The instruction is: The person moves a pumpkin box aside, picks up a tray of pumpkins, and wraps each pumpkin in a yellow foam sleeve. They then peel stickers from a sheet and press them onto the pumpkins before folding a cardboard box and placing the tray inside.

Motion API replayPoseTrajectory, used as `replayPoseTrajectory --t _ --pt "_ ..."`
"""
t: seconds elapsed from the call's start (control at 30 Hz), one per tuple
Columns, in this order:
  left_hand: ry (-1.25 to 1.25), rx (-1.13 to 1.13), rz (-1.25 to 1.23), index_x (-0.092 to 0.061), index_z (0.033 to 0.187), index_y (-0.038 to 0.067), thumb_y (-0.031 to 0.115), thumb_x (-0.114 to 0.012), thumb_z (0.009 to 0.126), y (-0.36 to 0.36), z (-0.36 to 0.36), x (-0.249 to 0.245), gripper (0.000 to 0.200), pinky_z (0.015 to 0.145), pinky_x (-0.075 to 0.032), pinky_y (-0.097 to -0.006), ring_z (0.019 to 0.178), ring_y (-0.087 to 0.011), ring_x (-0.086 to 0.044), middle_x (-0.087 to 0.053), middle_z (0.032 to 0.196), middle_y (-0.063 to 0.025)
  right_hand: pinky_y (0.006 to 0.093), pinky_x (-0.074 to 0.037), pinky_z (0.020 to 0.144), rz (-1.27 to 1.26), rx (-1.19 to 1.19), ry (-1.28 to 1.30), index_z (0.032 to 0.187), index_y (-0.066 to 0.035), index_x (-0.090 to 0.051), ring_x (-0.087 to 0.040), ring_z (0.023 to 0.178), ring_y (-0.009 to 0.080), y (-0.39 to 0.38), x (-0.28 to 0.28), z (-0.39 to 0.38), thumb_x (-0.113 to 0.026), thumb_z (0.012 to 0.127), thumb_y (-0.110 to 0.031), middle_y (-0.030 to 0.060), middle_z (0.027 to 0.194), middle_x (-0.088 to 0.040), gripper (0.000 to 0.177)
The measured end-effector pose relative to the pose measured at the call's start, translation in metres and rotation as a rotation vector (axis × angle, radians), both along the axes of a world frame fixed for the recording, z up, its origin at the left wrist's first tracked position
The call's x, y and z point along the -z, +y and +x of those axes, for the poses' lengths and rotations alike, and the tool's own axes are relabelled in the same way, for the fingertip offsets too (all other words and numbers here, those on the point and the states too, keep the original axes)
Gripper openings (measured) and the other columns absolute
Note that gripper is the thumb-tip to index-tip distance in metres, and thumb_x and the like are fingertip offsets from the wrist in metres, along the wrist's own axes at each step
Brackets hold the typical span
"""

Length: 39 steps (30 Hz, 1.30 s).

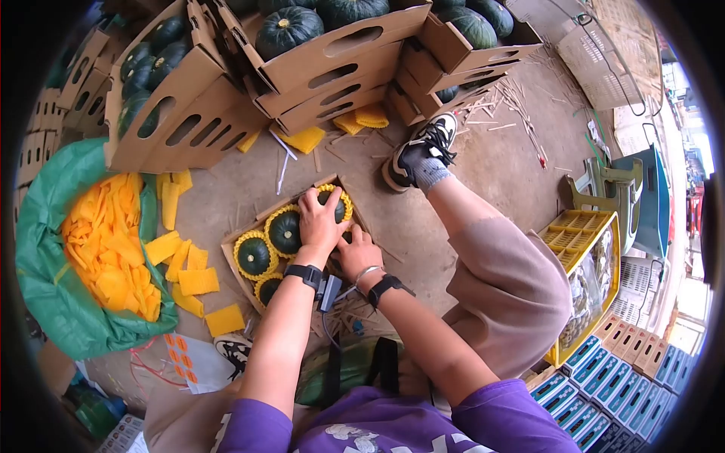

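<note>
Your left fingers [311, 201] were spread wide and draped over the top of a netted squash [337, 198], with the palm pressing down on its crown. That squash sat in the far corner of the cardboard box [229, 249] on the ground, its yellow foam net showing around the rim. A broad, open grip like that was the right one, I judge. It spread the pressure, and it let you twist the squash into the corner without tearing the net.

Your right hand [355, 253] lay just beside the left hand [321, 219], low against the near side of the same squash. Its fingers looked curled under, but I cannot tell whether they gripped anything, because the left wrist hid them. It would have served best as a guide there, holding the net from bunching under the squash and keeping the box wall from bowing.

Three other netted squashes filled the box: one [285, 230] touching yours, one [254, 257] further left and one [268, 288] nearest you. The fit looked tight, so pressing straight down rather than sideways would have spared the neighbours.

A green bag [38, 287] of loose yellow nets [106, 241] lay further out to your left. Stacked cartons [325, 68] of bare squashes stood beyond the box.
</note>
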<state>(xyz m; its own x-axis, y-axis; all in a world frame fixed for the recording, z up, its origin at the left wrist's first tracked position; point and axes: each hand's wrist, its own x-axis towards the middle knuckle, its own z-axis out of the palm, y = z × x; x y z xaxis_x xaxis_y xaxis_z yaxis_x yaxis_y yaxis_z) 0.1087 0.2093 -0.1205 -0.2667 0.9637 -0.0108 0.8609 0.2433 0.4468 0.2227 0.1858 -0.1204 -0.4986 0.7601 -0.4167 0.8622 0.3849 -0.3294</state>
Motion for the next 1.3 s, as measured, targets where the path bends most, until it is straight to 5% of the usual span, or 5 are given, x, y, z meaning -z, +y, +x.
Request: replayPoseTrajectory --t 0.57,0.83,1.03,1.1,1.3 --pt "0.014 0.182 -0.093 -0.052 0.127 0.014 0.02 -0.066 0.081 -0.03 -0.034 -0.02 0.048 0.099 -0.039 -0.0434 0.123 -0.039 -0.039 -0.045 0.133 -0.0181 0.0371 -0.051 0.082 -0.073 0.126 0.199 0.103 -0.012 -0.067 -0.057 0.101 0.0299 0.027 -0.012 -0.002 -0.055 0.081 -0.014 0.0152 0.117 -0.056 0.025" --pt "-0.342 -0.81 0.092 -0.062 0.104 0.0 0.012 -0.059 0.088 -0.242 -0.171 -0.008 0.021 0.076 -0.049 -0.0294 0.084 -0.0185 -0.063 -0.066 0.091 -0.0103 0.0354 -0.041 0.098 0.259 -0.047 0.374 0.122 -0.013 -0.057 -0.047 0.118 0.0305 0.046 0.01 -0.023 -0.064 0.073 -0.007 0.0129 0.132 -0.048 0.051" --pt "-0.013 -1.043 -0.363 -0.063 0.1 -0.001 0.021 -0.069 0.081 -0.325 -0.213 0.039 0.03 0.075 -0.051 -0.0308 0.084 -0.021 -0.065 -0.066 0.094 -0.0136 0.0379 -0.044 0.095 0.184 0.036 0.351 0.117 -0.012 -0.06 -0.05 0.114 0.0335 0.049 -0.002 -0.021 -0.065 0.075 -0.01 0.0155 0.127 -0.051 0.042" --pt "-0.668 -1.302 -0.533 -0.056 0.115 0.0 0.023 -0.074 0.075 -0.313 -0.191 0.03 0.049 0.081 -0.05 -0.035 0.092 -0.0272 -0.065 -0.063 0.105 -0.0197 0.0397 -0.046 0.091 0.208 0.195 0.413 0.109 -0.009 -0.064 -0.055 0.105 0.0361 0.036 -0.01 -0.017 -0.065 0.077 -0.014 0.0189 0.117 -0.058 0.032" --pt "-0.126 -1.032 -0.176 -0.026 0.141 0.005 0.026 -0.076 0.07 -0.279 -0.174 0.045 0.089 0.088 -0.047 -0.0411 0.105 -0.038 -0.057 -0.055 0.119 -0.0245 0.0392 -0.051 0.07 -0.054 -0.021 0.464 0.096 -0.004 -0.066 -0.064 0.076 0.0334 -0.037 -0.052 -0.026 -0.061 0.079 -0.014 0.0164 0.082 -0.066 0.021"
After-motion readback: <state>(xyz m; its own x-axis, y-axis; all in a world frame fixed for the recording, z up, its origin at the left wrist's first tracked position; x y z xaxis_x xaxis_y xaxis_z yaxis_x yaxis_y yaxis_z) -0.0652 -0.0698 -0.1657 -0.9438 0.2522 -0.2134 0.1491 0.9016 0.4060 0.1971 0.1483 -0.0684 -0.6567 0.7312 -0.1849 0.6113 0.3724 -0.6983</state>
